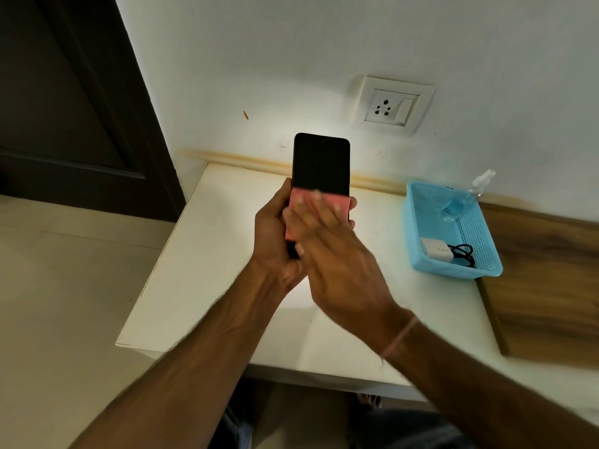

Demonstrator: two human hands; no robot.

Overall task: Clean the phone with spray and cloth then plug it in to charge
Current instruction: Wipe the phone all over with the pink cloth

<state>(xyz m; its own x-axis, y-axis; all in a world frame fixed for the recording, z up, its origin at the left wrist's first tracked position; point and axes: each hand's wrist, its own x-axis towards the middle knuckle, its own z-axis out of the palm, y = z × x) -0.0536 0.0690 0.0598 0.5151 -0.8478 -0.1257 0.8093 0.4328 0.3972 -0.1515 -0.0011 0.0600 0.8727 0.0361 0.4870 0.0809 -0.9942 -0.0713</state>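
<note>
- phone [321,160] was upright in the air above the white table [210,254], screen facing the camera, below and left of the wall socket [390,106].
- judgement: phone is light, rigid, glass-fronted; slick, more so if damp from spray, and it would not survive a drop well. best held by the long side edges, low down, leaving the screen free.
- left hand [275,234] did just that: wrapped round the lower part from the left, thumb on the near edge, fingertips showing past the right edge.
- cloth [337,194] was pink, thin and soft, covering the lower half of the screen; it needs flat pressure, not a pinch.
- right hand [334,254] lay flat on the cloth, fingers [311,212] straight and roughly side by side, pressing it to the glass. hand was blurred, so exact finger spacing was unclear.
- both forearms reached up from the bottom of frame, wrists meeting at the phone.
- spray bottle [470,192], charger block [436,252] and cable [463,252] sat in the blue basket [453,270] at the right of the table.
</note>
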